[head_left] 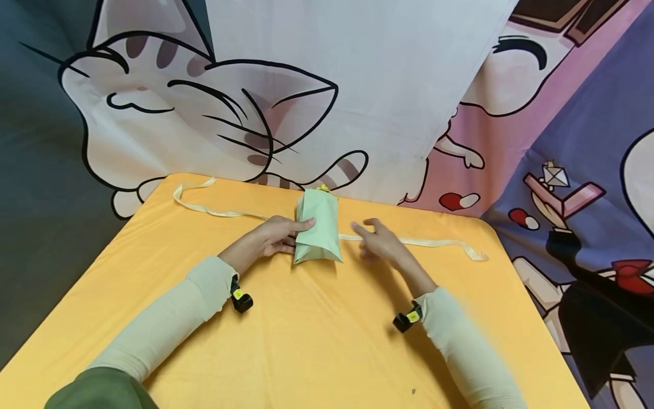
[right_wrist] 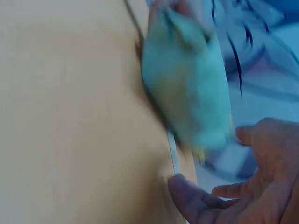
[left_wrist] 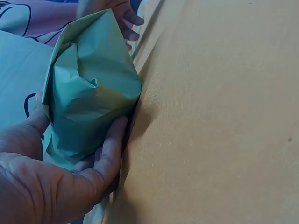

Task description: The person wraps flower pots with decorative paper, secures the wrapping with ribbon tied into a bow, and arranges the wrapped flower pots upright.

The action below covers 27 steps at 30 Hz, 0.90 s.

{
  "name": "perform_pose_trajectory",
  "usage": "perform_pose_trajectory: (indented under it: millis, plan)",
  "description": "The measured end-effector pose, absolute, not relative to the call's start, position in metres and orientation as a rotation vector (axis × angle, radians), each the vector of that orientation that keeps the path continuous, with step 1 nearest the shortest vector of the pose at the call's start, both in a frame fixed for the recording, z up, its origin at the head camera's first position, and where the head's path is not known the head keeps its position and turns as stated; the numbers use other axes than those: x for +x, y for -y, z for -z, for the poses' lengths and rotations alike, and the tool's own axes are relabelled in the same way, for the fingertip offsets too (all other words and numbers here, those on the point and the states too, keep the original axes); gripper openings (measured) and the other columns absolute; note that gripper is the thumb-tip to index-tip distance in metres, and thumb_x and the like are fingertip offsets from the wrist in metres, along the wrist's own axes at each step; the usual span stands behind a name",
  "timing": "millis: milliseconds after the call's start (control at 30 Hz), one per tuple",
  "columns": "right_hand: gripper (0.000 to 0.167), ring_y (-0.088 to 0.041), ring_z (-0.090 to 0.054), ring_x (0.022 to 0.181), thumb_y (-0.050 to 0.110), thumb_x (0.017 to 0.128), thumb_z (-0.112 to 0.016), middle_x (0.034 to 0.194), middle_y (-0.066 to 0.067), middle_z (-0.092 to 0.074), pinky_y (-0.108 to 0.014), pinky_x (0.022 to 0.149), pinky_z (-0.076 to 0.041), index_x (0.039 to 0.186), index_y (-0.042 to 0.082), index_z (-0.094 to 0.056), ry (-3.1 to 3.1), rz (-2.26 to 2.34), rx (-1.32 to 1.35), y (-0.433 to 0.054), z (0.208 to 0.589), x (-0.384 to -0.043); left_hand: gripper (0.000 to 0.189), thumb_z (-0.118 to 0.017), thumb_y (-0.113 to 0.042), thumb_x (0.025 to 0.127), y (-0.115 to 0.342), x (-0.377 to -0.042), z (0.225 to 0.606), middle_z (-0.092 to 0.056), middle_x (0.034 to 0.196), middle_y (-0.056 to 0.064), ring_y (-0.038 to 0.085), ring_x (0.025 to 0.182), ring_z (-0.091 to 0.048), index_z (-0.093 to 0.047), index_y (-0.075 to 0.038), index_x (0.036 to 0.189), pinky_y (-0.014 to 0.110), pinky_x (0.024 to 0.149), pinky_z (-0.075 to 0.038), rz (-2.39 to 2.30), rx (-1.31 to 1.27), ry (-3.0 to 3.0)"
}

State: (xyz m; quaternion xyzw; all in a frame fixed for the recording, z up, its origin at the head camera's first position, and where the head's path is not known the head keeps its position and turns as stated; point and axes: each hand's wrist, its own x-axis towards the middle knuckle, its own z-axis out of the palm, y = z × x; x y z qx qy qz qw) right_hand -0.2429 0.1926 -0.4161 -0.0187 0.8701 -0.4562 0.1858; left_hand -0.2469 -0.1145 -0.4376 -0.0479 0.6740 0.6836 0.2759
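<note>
A light green paper-wrapped parcel [head_left: 319, 221] lies near the back of the table, with folded paper at its near end. My left hand [head_left: 278, 234] grips its left side, thumb on top and fingers low along the side. Something small and yellow [head_left: 323, 187] pokes out at the far end. A long cream ribbon [head_left: 429, 243] runs out on both sides of the parcel; its middle is hidden. To the parcel's right, apart from it, my right hand [head_left: 380, 241] hovers by the ribbon with fingers spread, holding nothing. The right wrist view is blurred.
An orange cloth covers the table [head_left: 306, 341]. Behind it hangs a printed cartoon curtain [head_left: 378, 102], close to the parcel's far end. The ribbon's left part [head_left: 204, 210] curls toward the back left corner. Each wrist wears a small black camera [head_left: 242, 301].
</note>
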Motion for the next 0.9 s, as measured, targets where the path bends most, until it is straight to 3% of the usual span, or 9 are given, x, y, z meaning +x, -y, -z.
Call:
perform_pose_trajectory:
  millis: [133,233,333,467,600,767,900]
  plan:
    - [0.116,-0.029,-0.074,0.093,0.086,0.102,-0.058,0.134,-0.027,-0.062,-0.043,0.075,-0.071,0.182,0.019,-0.007,-2.273,1.313,-0.064,-0.149,0.408,-0.231,0.058,-0.074,-0.045,0.111,0.115,-0.250,0.435,-0.076,0.117,0.010,0.022,0.104,-0.077,-0.066,0.005,0.140,0.038,0.094,-0.069,-1.829,-0.130,-1.803]
    - [0.124,-0.033,-0.071,0.109,0.089,0.098,-0.059,0.156,-0.034,-0.052,-0.044,0.075,-0.071,0.182,0.018,0.000,-2.273,1.265,-0.114,-0.126,0.403,-0.229,0.057,-0.073,-0.045,0.111,0.117,-0.252,0.434,-0.076,0.115,0.010,0.022,0.102,-0.076,-0.067,0.005,0.137,0.037,0.092,-0.069,-1.817,-0.134,-1.809]
    - [0.128,-0.037,-0.066,0.126,0.083,0.098,-0.066,0.166,-0.032,-0.044,-0.044,0.081,-0.069,0.180,0.011,0.000,-2.292,1.235,-0.155,-0.111,0.401,-0.228,0.057,-0.073,-0.046,0.111,0.118,-0.253,0.432,-0.075,0.114,0.010,0.021,0.103,-0.076,-0.066,0.005,0.137,0.037,0.092,-0.069,-1.802,-0.133,-1.808]
    - [0.132,-0.037,-0.061,0.137,0.072,0.097,-0.076,0.163,-0.029,-0.049,-0.045,0.099,-0.062,0.178,0.001,0.000,-2.330,1.214,-0.161,-0.100,0.400,-0.226,0.058,-0.072,-0.047,0.111,0.119,-0.253,0.432,-0.074,0.113,0.010,0.022,0.104,-0.076,-0.065,0.004,0.136,0.038,0.094,-0.069,-1.788,-0.122,-1.792]
    - [0.130,-0.036,-0.063,0.134,0.065,0.095,-0.079,0.157,-0.029,-0.053,-0.047,0.105,-0.061,0.176,-0.002,-0.004,-2.354,1.231,-0.144,-0.096,0.401,-0.224,0.057,-0.072,-0.048,0.110,0.120,-0.253,0.432,-0.072,0.113,0.010,0.023,0.104,-0.075,-0.064,0.003,0.133,0.037,0.094,-0.068,-1.775,-0.113,-1.797]
    - [0.125,-0.033,-0.069,0.119,0.061,0.097,-0.077,0.146,-0.027,-0.059,-0.045,0.092,-0.067,0.175,-0.005,-0.006,-2.381,1.224,-0.112,-0.092,0.402,-0.222,0.062,-0.073,-0.052,0.109,0.120,-0.250,0.431,-0.071,0.111,0.009,0.020,0.102,-0.075,-0.065,0.004,0.136,0.035,0.094,-0.068,-1.738,-0.098,-1.835]
    - [0.131,-0.030,-0.072,0.110,0.066,0.096,-0.075,0.152,-0.032,-0.059,-0.042,0.089,-0.066,0.178,-0.003,0.001,-2.432,1.125,-0.069,-0.087,0.402,-0.220,0.071,-0.072,-0.055,0.109,0.126,-0.247,0.433,-0.072,0.112,0.011,0.019,0.097,-0.076,-0.064,0.007,0.142,0.033,0.093,-0.069,-1.701,-0.116,-1.872]
